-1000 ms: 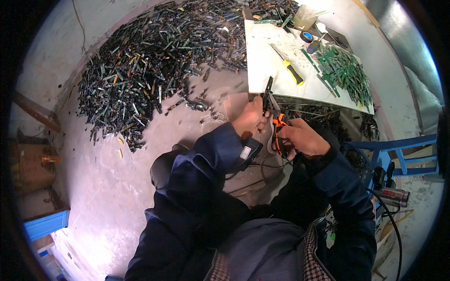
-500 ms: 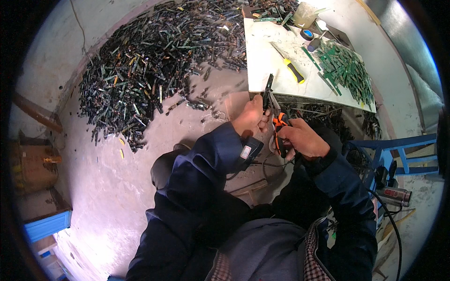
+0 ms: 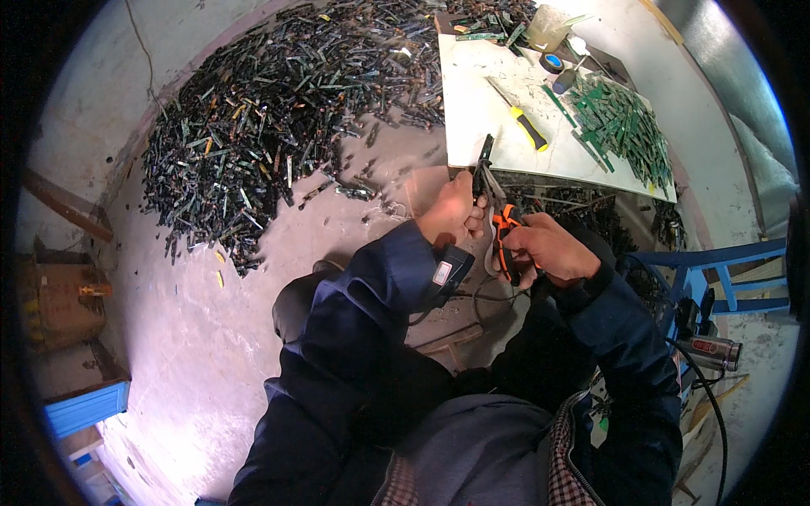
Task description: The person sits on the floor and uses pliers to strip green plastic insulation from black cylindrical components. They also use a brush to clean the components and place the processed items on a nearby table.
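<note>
we've got both hands loaded, just off the near edge of the white board (image 3: 468, 97). left hand (image 3: 453, 211): fingers curled tight, pinching a thin dark strip (image 3: 486, 148) by its lower part. the strip sticks out past the top of that grip, free end pointing away from us and slightly right, overlapping the board's near-left corner in our view. whether it touches the board, we can't tell.

right hand (image 3: 553, 249): closed around the orange-and-black handles of the pliers (image 3: 507, 221), handle ends down in the palm. metal nose runs forward and left out of the grip, right up beside the left fingertips, and overlaps the lower part of the strip. how wide the nose is open, or whether it bites the strip, is too small for us to read.

around us: black box (image 3: 454, 271) with a white label at the left cuff. on the board, a yellow-and-black screwdriver (image 3: 525, 124) lies beyond the hands, apart from both; tape roll (image 3: 553, 62) farther back, heap of green strips (image 3: 620, 126) on the right side. big pile of dark pieces (image 3: 245, 135) on the floor, ahead and left. blue frame (image 3: 717, 258) right of our right arm.
</note>
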`<action>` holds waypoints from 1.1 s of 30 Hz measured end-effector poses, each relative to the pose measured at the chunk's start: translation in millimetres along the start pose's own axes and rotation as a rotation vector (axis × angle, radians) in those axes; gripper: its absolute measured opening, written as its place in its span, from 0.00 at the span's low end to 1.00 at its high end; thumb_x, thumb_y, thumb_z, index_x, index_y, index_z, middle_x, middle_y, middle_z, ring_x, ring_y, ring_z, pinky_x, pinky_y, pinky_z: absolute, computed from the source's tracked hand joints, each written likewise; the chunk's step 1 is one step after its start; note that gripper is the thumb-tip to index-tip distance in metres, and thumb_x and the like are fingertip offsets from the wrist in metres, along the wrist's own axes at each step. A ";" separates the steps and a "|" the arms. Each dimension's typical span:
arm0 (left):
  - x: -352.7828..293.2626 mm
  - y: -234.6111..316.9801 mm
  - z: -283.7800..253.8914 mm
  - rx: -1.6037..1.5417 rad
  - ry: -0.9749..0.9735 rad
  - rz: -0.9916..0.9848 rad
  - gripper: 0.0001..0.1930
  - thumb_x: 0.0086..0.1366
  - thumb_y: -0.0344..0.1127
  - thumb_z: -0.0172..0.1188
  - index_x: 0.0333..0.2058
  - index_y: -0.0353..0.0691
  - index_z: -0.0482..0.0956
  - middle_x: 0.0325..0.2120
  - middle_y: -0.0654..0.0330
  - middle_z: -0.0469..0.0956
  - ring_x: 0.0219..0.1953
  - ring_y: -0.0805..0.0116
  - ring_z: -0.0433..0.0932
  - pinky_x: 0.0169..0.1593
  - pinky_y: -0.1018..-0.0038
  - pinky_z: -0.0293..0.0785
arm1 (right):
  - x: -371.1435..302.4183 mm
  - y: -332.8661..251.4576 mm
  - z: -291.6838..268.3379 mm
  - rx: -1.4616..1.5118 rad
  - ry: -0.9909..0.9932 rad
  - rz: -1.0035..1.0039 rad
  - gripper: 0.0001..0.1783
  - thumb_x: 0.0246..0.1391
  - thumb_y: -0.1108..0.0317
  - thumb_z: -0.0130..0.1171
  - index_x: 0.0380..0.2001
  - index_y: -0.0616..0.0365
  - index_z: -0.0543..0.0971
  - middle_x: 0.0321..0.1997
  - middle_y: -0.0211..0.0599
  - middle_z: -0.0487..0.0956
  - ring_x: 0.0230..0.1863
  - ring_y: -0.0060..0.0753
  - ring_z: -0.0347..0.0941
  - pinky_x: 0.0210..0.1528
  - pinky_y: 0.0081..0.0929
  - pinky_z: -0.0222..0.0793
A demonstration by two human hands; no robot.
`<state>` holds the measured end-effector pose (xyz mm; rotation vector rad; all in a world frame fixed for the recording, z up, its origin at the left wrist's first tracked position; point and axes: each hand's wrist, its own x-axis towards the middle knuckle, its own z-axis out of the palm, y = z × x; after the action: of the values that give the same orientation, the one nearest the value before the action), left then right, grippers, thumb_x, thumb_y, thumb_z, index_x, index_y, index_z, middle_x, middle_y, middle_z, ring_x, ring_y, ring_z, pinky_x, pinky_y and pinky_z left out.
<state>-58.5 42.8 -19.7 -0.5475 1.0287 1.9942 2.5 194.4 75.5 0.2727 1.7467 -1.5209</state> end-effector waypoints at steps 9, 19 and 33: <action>-13.1 3.4 11.9 0.168 0.085 0.064 0.24 0.66 0.51 0.31 0.16 0.45 0.61 0.09 0.67 0.53 0.10 0.72 0.50 0.17 0.68 0.55 | 1.4 -8.7 -4.2 -0.006 -0.041 0.006 0.14 0.53 0.64 0.48 0.28 0.67 0.75 0.21 0.38 0.77 0.17 0.26 0.74 0.13 0.21 0.67; -12.0 3.1 11.9 0.221 0.125 0.073 0.23 0.65 0.53 0.30 0.20 0.44 0.62 0.11 0.65 0.55 0.11 0.69 0.53 0.18 0.67 0.57 | 4.6 -6.2 -3.1 0.024 -0.034 0.016 0.14 0.53 0.64 0.48 0.23 0.63 0.74 0.17 0.35 0.75 0.16 0.24 0.71 0.13 0.20 0.61; 8.4 -1.5 -4.3 0.157 0.091 0.110 0.17 0.68 0.50 0.38 0.33 0.44 0.69 0.24 0.64 0.69 0.24 0.66 0.72 0.21 0.70 0.64 | 9.2 -6.7 -7.2 0.155 -0.077 -0.011 0.13 0.55 0.65 0.48 0.27 0.65 0.76 0.20 0.42 0.79 0.16 0.26 0.75 0.12 0.18 0.59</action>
<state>-62.0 43.8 -28.5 -0.5100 1.2836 1.9765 -10.8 196.3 74.0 0.2793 1.5763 -1.6558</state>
